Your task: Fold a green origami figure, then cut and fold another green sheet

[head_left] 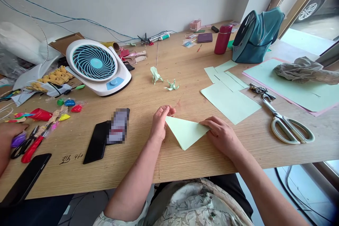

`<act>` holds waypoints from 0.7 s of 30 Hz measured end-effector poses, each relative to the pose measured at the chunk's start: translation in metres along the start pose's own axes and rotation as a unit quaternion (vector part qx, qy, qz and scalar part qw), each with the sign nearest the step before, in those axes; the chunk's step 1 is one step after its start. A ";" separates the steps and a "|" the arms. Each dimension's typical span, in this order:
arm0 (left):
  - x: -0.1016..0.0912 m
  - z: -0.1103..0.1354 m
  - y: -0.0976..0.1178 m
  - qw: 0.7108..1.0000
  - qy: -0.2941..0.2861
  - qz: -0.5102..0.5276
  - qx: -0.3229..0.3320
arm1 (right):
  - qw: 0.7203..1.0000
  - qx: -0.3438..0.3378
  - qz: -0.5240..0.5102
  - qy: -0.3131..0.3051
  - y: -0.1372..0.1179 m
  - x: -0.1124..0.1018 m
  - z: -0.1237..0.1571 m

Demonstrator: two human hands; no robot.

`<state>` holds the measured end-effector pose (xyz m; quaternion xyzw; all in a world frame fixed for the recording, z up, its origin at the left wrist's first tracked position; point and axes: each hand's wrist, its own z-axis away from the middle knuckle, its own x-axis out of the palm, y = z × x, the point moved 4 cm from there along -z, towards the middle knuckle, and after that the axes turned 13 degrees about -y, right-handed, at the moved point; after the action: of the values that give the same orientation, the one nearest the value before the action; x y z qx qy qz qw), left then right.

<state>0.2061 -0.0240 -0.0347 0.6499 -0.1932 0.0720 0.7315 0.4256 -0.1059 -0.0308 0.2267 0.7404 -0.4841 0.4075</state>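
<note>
Your left hand [159, 124] pinches the left corner of the pale green paper [187, 132] between the thumb and the fingers, and your right hand [222, 137] grips its right corner in the same manner. This paper is folded into a triangle, with one point directed to you, near the front edge of the wooden table [143, 178]; whether this point touches the wood, I cannot tell. Beyond your hands stand two small folded paper figures, one [155, 75] just beside the other [172, 85]. To the right lies a flat green sheet [231, 101], and after it the scissors [290, 127], whose blades reach near the keys [262, 91]. On your left are two phones, the black one [95, 143] touching the other [118, 127].
</note>
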 end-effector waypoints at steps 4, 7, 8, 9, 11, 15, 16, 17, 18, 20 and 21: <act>0.008 0.007 0.016 0.981 0.025 -0.155 0.112 | 0.998 -0.017 0.052 -0.015 0.005 0.005 -0.002; 0.027 0.022 0.016 0.968 -0.066 -0.214 0.116 | 0.996 -0.028 0.079 -0.023 0.004 0.005 -0.002; 0.035 0.029 0.014 0.955 -0.113 -0.253 0.110 | 0.995 -0.028 0.091 -0.027 0.002 0.004 -0.001; 0.043 0.037 0.011 0.932 -0.162 -0.306 0.107 | 0.994 -0.026 0.105 -0.029 0.001 0.004 0.000; 0.056 0.055 0.005 0.867 -0.240 -0.420 0.117 | 0.990 -0.023 0.138 -0.031 -0.003 0.002 0.002; 0.068 0.082 -0.009 0.748 -0.309 -0.578 0.105 | 0.980 -0.032 0.193 -0.036 -0.009 0.002 0.004; 0.068 0.085 -0.012 0.726 -0.310 -0.607 0.099 | 0.978 -0.041 0.200 -0.043 -0.010 0.003 0.004; 0.067 0.087 -0.014 0.708 -0.306 -0.630 0.093 | 0.976 -0.051 0.203 -0.051 -0.011 0.004 0.005; 0.066 0.087 -0.017 0.694 -0.298 -0.649 0.089 | 0.975 -0.060 0.204 -0.059 -0.011 0.005 0.006; 0.063 0.086 -0.021 0.675 -0.283 -0.676 0.089 | 0.974 -0.072 0.202 -0.072 -0.011 0.006 0.010; 0.062 0.086 -0.023 0.668 -0.279 -0.684 0.093 | 0.974 -0.076 0.199 -0.075 -0.011 0.005 0.012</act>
<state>0.2549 -0.1208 -0.0257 0.6540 0.1181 -0.6156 0.4235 0.4192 -0.1220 -0.0318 0.3006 0.6822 -0.3519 0.5660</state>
